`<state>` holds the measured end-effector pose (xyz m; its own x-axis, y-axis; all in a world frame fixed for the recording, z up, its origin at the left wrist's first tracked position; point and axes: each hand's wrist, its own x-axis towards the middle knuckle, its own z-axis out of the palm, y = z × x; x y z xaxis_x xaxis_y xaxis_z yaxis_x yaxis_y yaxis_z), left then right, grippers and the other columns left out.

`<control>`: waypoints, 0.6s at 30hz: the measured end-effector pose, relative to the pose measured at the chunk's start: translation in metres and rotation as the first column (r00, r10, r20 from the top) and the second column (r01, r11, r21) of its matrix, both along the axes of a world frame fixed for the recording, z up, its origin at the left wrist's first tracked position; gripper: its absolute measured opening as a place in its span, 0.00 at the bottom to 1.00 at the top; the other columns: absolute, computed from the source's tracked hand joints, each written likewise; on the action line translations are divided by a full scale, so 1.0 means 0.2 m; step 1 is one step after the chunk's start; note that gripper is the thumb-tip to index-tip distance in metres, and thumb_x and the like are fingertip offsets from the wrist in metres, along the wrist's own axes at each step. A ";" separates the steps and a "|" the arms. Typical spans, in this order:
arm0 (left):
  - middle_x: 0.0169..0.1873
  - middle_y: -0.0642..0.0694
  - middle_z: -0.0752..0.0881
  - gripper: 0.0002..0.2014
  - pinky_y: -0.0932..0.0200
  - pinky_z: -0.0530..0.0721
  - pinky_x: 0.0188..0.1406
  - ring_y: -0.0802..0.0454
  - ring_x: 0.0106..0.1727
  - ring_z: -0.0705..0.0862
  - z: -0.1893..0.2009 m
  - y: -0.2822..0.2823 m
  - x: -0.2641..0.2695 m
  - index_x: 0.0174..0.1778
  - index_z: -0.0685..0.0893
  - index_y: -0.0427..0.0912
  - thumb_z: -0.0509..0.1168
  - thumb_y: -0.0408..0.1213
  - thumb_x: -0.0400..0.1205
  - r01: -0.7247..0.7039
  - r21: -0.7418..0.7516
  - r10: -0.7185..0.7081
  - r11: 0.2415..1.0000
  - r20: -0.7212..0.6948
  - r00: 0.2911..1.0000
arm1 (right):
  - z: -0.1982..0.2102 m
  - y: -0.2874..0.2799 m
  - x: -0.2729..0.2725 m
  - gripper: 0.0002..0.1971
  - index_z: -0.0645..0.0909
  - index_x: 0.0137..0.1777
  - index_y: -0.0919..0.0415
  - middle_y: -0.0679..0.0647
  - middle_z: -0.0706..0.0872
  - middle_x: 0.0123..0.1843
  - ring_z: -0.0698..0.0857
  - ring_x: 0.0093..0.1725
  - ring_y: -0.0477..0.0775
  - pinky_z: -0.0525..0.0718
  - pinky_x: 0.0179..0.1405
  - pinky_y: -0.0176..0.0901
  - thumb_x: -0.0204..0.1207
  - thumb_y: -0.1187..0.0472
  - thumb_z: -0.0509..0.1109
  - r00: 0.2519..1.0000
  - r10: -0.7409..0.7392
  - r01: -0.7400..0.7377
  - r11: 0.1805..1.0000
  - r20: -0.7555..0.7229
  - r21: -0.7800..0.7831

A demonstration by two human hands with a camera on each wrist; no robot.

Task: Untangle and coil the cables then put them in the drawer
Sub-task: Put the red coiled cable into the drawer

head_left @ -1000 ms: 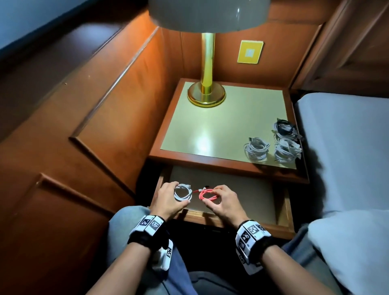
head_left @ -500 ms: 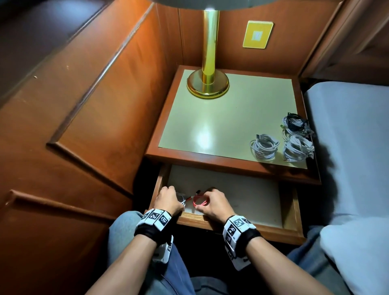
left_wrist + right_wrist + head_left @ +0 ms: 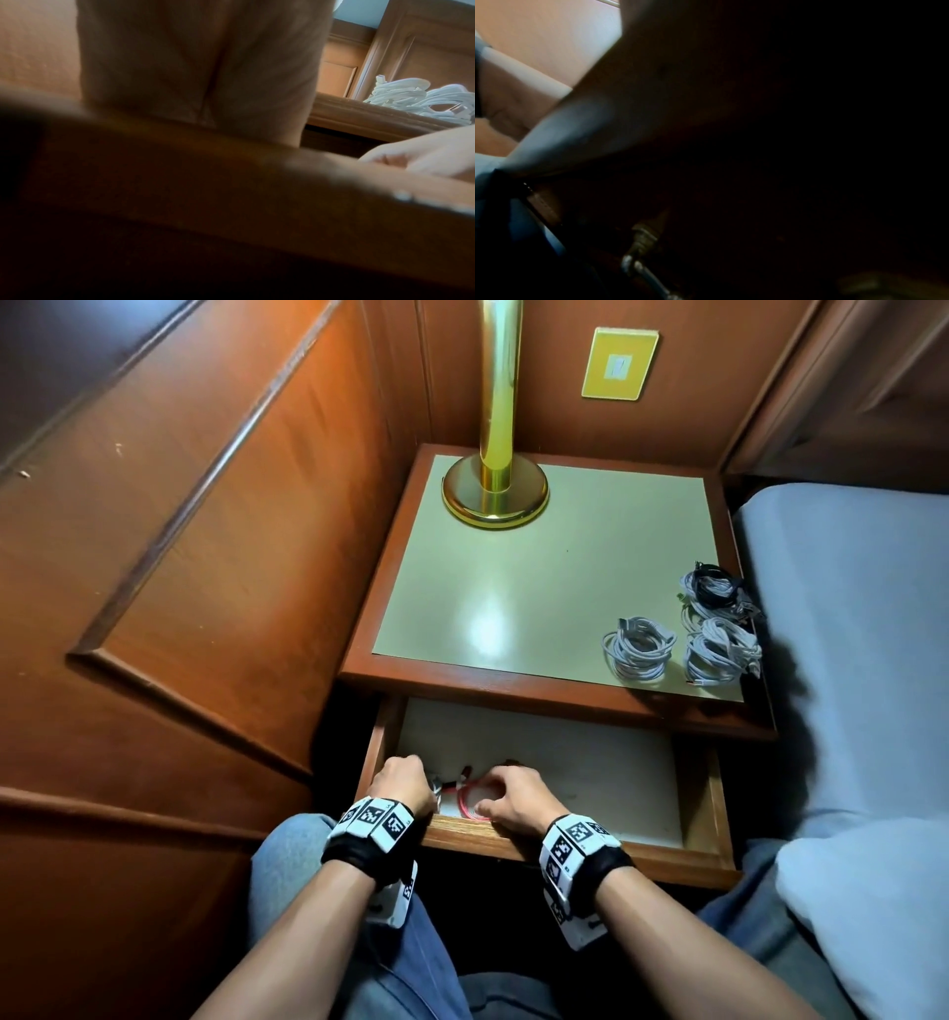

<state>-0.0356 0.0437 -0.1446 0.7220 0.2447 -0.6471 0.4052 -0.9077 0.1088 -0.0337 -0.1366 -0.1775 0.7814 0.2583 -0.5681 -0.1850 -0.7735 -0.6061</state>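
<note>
The drawer point(image 3: 575, 854) of the nightstand stands pulled out, and both hands are down in its front left corner. My left hand point(image 3: 411, 780) curls over a small white cable coil point(image 3: 437, 786), which is mostly hidden under the fingers. Just to its right, my right hand point(image 3: 506, 788) grips a red cable coil point(image 3: 468, 804) low on the drawer floor. Three more coils lie on the nightstand top at the right: a white one point(image 3: 639, 648), another white one point(image 3: 721, 650) and a white-and-black one point(image 3: 711, 588). The right wrist view is mostly dark.
A brass lamp base point(image 3: 495, 492) stands at the back of the nightstand top point(image 3: 513, 588). Wood panelling runs along the left, and a bed point(image 3: 862, 618) with a pillow point(image 3: 873, 916) presses against the right. The drawer floor point(image 3: 590, 762) is bare to the right of the hands.
Both hands have gone down from above the drawer into its front left corner, carrying the white and red coils. The head camera has tilted down and closer.
</note>
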 end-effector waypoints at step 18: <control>0.66 0.38 0.83 0.16 0.47 0.84 0.62 0.38 0.66 0.84 0.00 -0.02 0.01 0.65 0.85 0.39 0.70 0.38 0.82 0.066 0.131 -0.067 0.989 0.008 0.998 | 0.01 0.03 -0.01 0.13 0.89 0.56 0.63 0.63 0.89 0.59 0.85 0.61 0.61 0.76 0.54 0.40 0.80 0.57 0.67 0.998 -0.023 0.023 1.000 -0.058 -0.001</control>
<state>-0.0344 0.0397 -0.1450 0.7474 0.2779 -0.6034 0.3426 -0.9394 -0.0082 -0.0352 -0.1301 -0.1763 0.7529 0.2403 -0.6127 -0.2379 -0.7687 -0.5938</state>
